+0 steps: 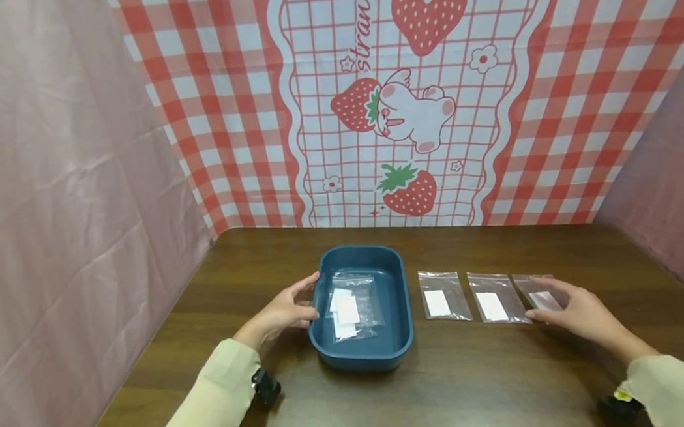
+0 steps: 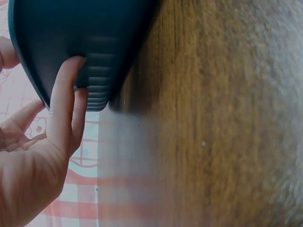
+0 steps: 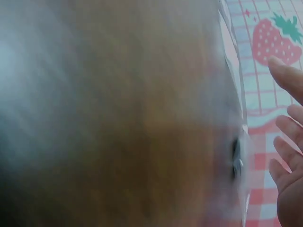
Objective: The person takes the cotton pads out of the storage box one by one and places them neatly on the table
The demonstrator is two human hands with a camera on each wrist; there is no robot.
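A dark blue plastic bin [image 1: 363, 364] stands on the table, holding overlapping clear zip bags [image 1: 362, 300] with white labels. My left hand [image 1: 286, 308] is at the bin's left side; in the left wrist view, extended fingers [image 2: 61, 101] touch its ribbed outer wall. Three zip bags lie in a row right of the bin: a left one [image 1: 450, 301], a middle one [image 1: 496, 289] and a right one [image 1: 541, 298]. My right hand [image 1: 583, 313] is over the right bag and partly covers it. In the right wrist view, its fingers [image 3: 289, 153] are spread and loosely bent.
The brown wooden table [image 1: 476, 388] reaches back to a red-checked strawberry cloth [image 1: 242, 115]. Pink cloth [image 1: 82, 190] hangs along the left, and more pink cloth [image 1: 663, 174] along the right. A dark wrist camera [image 1: 266, 386] sits on the left sleeve.
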